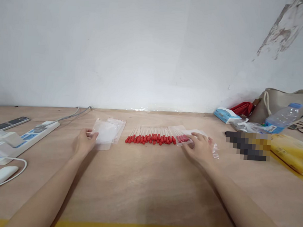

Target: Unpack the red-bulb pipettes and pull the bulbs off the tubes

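Observation:
My left hand (86, 140) pinches the left edge of a clear plastic zip bag (104, 136), which overlaps another clear bag (119, 127). To the right of these bags lies a row of thin pale sticks with red, bulb-like ends (149, 138), the red ends facing me. My right hand (200, 147) rests with fingers apart over clear bags (177, 130) at the row's right end. Red ends (183, 139) show through the plastic beside its thumb. The palm hides part of those bags.
A white power strip (37, 136) with plugs and cables and a remote control (7, 126) lie at the left. On the right are a blue-white box (226, 115), a plastic bottle (283, 117), a beige bag (285, 95) and a yellow packet (291, 154). A wall stands behind.

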Motion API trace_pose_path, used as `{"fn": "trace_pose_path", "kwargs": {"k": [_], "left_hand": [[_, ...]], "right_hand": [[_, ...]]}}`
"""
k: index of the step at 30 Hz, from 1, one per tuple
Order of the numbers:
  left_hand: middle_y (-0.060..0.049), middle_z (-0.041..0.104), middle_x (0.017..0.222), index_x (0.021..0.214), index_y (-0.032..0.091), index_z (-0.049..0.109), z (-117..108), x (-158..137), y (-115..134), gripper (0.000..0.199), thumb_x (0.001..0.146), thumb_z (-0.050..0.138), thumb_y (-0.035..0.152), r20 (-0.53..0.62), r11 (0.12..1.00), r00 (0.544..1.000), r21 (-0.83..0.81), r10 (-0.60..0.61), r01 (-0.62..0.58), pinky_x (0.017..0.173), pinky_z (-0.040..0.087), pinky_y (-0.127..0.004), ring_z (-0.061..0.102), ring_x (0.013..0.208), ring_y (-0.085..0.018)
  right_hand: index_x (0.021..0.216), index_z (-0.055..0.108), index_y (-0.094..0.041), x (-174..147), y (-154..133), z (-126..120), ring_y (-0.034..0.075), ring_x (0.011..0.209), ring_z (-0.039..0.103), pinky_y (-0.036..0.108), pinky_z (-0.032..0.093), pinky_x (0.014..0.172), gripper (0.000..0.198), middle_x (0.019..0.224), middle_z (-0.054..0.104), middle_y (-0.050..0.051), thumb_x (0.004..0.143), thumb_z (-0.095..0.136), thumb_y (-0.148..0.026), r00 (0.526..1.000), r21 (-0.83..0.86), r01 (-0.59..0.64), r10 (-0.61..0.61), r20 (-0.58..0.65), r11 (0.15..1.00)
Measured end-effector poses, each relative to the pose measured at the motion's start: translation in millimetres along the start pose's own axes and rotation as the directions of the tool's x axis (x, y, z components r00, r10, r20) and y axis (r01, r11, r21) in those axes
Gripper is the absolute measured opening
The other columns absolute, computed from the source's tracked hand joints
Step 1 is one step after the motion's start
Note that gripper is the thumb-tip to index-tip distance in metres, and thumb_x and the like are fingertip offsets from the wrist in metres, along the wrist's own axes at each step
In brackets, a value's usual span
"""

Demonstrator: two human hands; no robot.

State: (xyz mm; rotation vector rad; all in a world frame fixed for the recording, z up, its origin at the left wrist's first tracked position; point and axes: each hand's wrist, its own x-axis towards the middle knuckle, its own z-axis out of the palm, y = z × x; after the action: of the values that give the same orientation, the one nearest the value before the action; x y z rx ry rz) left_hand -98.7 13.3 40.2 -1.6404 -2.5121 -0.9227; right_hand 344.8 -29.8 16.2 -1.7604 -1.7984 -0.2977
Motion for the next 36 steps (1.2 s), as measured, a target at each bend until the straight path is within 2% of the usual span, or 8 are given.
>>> {"fn": "trace_pose_path", "kwargs": {"k": [5, 15, 22, 24, 27, 29, 32, 36], "left_hand": [[-0.011, 0.062, 0.099, 0.107, 0.018, 0.047, 7.7, 0.8, -8.2, 0.040, 0.075, 0.053, 0.041, -0.025, 0.995, 1.000, 0.101, 0.000, 0.003, 0.081, 0.036, -0.045, 0.051, 0.102, -0.034], [-0.010, 0.058, 0.101, 0.103, 0.020, 0.055, 4.5, -44.3, 19.6, 0.035, 0.076, 0.051, 0.041, -0.286, 0.922, 0.890, 0.267, 0.355, -0.282, 0.085, 0.032, -0.042, 0.048, 0.100, -0.030], [-0.006, 0.059, 0.097, 0.095, 0.019, 0.058, 9.4, -66.1, 38.1, 0.024, 0.078, 0.052, 0.035, -0.301, 0.808, 0.758, 0.085, 0.578, -0.583, 0.086, 0.035, -0.037, 0.052, 0.094, -0.024], [-0.006, 0.059, 0.096, 0.094, 0.019, 0.058, 8.7, -71.4, 44.8, 0.022, 0.078, 0.053, 0.034, -0.316, 0.758, 0.723, -0.017, 0.615, -0.652, 0.085, 0.038, -0.035, 0.052, 0.093, -0.022], [-0.006, 0.058, 0.097, 0.096, 0.019, 0.055, 3.3, -85.7, 57.8, 0.021, 0.080, 0.053, 0.031, -0.272, 0.667, 0.695, -0.199, 0.666, -0.718, 0.084, 0.041, -0.034, 0.053, 0.094, -0.020], [-0.006, 0.056, 0.103, 0.102, 0.020, 0.054, -1.6, -100.1, 67.3, 0.022, 0.083, 0.050, 0.029, -0.184, 0.597, 0.667, -0.322, 0.722, -0.735, 0.087, 0.042, -0.034, 0.052, 0.100, -0.019], [-0.007, 0.048, 0.123, 0.118, 0.022, 0.047, -5.9, -123.5, 79.3, 0.033, 0.086, 0.046, 0.029, 0.047, 0.500, 0.536, -0.437, 0.843, -0.748, 0.097, 0.036, -0.036, 0.043, 0.116, -0.019], [-0.005, 0.034, 0.139, 0.133, 0.025, 0.031, 0.6, -141.5, 85.1, 0.053, 0.084, 0.048, 0.036, 0.295, 0.434, 0.324, -0.493, 0.899, -0.754, 0.104, 0.030, -0.039, 0.030, 0.128, -0.021]], "right_hand": [[0.119, 0.050, -0.021, 8.7, 40.8, 2.1, 0.036, 0.111, 0.043, 0.061, 0.025, 0.087, 0.062, 0.127, 0.045, 0.015, 0.071, 0.047, -0.059, 0.942, -0.167, -0.222, 0.255, 0.217, 0.961], [0.103, 0.059, -0.015, 11.1, 40.7, -5.1, 0.025, 0.087, 0.058, 0.031, 0.041, 0.068, 0.032, 0.098, 0.061, 0.013, 0.077, 0.042, -0.021, 0.941, -0.181, -0.263, 0.293, 0.170, 0.948], [0.107, 0.054, -0.014, 12.9, 34.0, -14.4, 0.022, 0.084, 0.057, 0.032, 0.044, 0.067, 0.030, 0.095, 0.062, 0.013, 0.082, 0.043, -0.026, 0.935, 0.163, -0.165, 0.207, -0.287, 0.973], [0.106, 0.052, -0.015, 11.4, 15.6, -14.0, 0.019, 0.080, 0.058, 0.031, 0.046, 0.066, 0.033, 0.093, 0.062, 0.010, 0.081, 0.048, -0.037, 0.948, 0.498, -0.082, 0.222, -0.229, 0.863], [0.096, 0.053, -0.017, -1.7, -27.5, -8.6, 0.015, 0.072, 0.058, 0.030, 0.049, 0.065, 0.039, 0.087, 0.062, 0.005, 0.074, 0.056, -0.049, 0.976, 0.882, -0.209, 0.142, 0.164, 0.421], [0.087, 0.056, -0.016, -17.0, -58.2, -3.1, 0.013, 0.067, 0.058, 0.029, 0.050, 0.064, 0.040, 0.078, 0.062, 0.003, 0.068, 0.063, -0.050, 0.877, 0.868, -0.456, -0.068, 0.476, 0.196], [0.082, 0.058, -0.014, -38.8, -91.3, 5.4, 0.010, 0.058, 0.056, 0.026, 0.049, 0.059, 0.043, 0.069, 0.060, 0.000, 0.061, 0.068, -0.050, 0.704, 0.737, -0.673, -0.248, 0.665, 0.066], [0.081, 0.061, -0.014, -47.2, -99.0, 10.8, 0.010, 0.061, 0.057, 0.023, 0.047, 0.061, 0.042, 0.069, 0.062, 0.001, 0.064, 0.065, -0.052, 0.640, 0.694, -0.719, -0.344, 0.687, 0.049]]}}
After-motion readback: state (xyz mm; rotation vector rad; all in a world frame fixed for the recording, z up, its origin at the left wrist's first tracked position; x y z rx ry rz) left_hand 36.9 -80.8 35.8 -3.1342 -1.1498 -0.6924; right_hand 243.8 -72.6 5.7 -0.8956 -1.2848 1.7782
